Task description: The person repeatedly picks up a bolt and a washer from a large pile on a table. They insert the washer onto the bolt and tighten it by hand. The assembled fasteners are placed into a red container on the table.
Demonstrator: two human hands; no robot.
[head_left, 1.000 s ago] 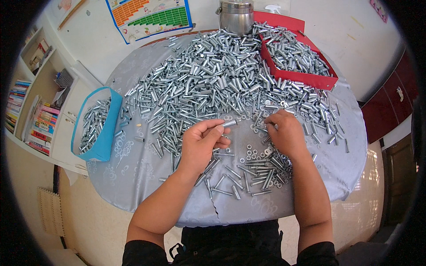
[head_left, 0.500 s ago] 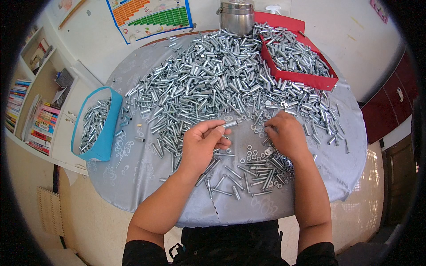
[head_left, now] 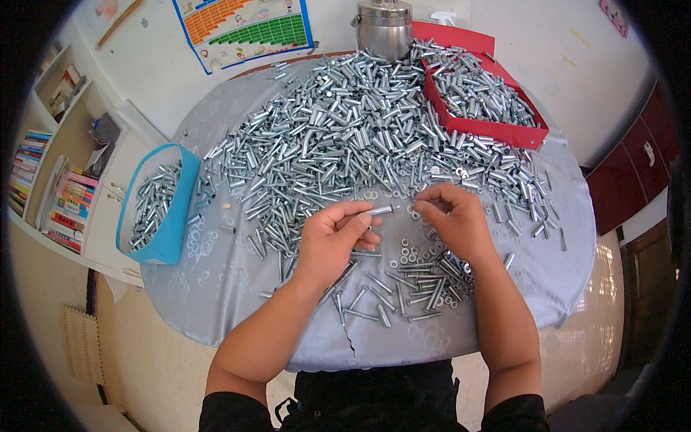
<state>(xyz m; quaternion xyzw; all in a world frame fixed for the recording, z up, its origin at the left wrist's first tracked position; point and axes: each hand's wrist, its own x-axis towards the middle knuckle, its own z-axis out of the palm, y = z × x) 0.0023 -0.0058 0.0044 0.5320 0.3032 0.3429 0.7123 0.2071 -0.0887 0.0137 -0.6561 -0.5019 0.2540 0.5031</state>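
Note:
Between thumb and fingers, my left hand (head_left: 338, 234) grips a silver sleeve anchor bolt (head_left: 384, 210), its tip pointing right. My right hand (head_left: 455, 216) is close by on the right, thumb and fingertips pinched together just off the bolt's end; anything between them is too small to make out. Below the hands lies a loose group of long bolts (head_left: 430, 284), with small nuts and washers (head_left: 407, 255) beside it. Beyond them spreads a large heap of shiny metal sleeves and bolts (head_left: 324, 129).
A blue box (head_left: 180, 209) of metal parts stands at the left of the cloth-covered round table (head_left: 245, 302). At the back right sits an open red box (head_left: 497, 129) full of parts, beside a steel pot (head_left: 384, 32). A bookshelf (head_left: 72, 155) is at far left.
My right hand has moved left from the loose washers toward the bolt's tip. My left hand, still holding the bolt, has shifted slightly right and nearer me.

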